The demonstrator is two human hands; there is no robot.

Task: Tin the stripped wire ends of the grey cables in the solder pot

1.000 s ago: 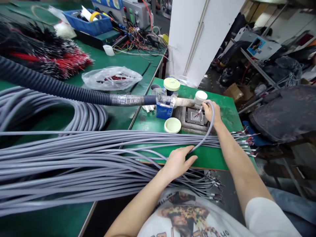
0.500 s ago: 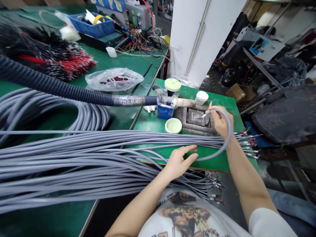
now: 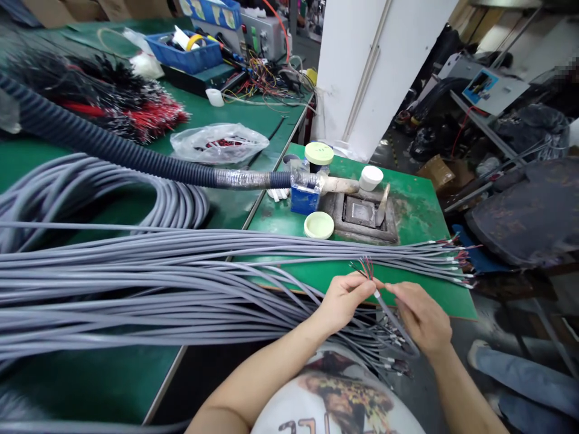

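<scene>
The cable (image 3: pixel 393 322) is pinched in the left hand (image 3: pixel 342 301). Whether fingers of the right hand (image 3: pixel 425 316) are clamped cannot be told.

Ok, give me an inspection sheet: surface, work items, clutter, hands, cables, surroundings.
Surface: green table, stained around the square pot.
Job's things: grey cable, its red and black wires splayed.
Clutter: blue box, white tub, plastic bag.
Hands: left hand pinches the cable near its end; right hand beside it, grip unclear.
Cables: loose bundle across the tables; coil behind it.
Surroundings: white pillar behind; someone's jeans at right.
</scene>
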